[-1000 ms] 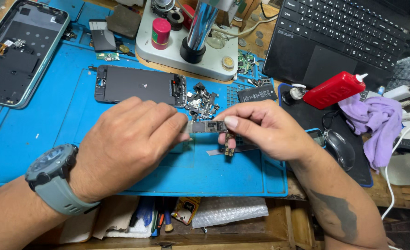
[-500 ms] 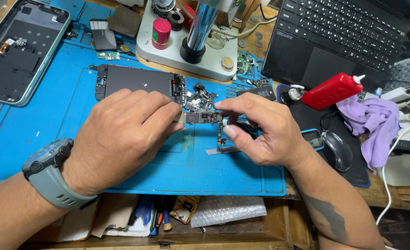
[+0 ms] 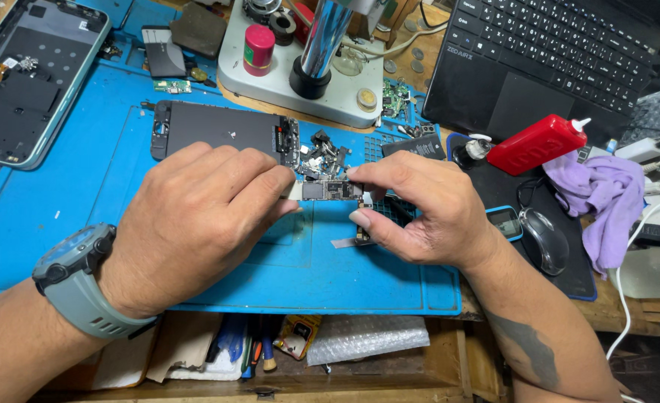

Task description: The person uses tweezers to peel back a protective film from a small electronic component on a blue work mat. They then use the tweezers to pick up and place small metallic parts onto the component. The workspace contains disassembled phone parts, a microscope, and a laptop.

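- Fingertips of left hand pinch the left end of a small phone logic board; grip closed on it.
- Right hand pinches the board's right end with index finger on top, thumb curled below; also closed on the board.
- Board sits level between both hands, held just above the blue work mat, roughly mat centre.
- Thin metal strip lies on the mat at 6 o'clock from the board, just under the right thumb.
- Pile of small metal shields and screws at 12 o'clock from the board, close by.
- Dark phone screen assembly at 11 o'clock, lying flat on the mat, partly behind the left knuckles.
- Grey watch on the left wrist, at 8 o'clock.
- Microscope base further out at 12 o'clock, with a red-capped jar standing on it.
- Open phone housing at 10 o'clock, well apart, mat's far left.
- Laptop at 2 o'clock; red squeeze bottle lying on its side at 3 o'clock.
- Mouse and purple cloth beyond the right wrist, around 3–4 o'clock.
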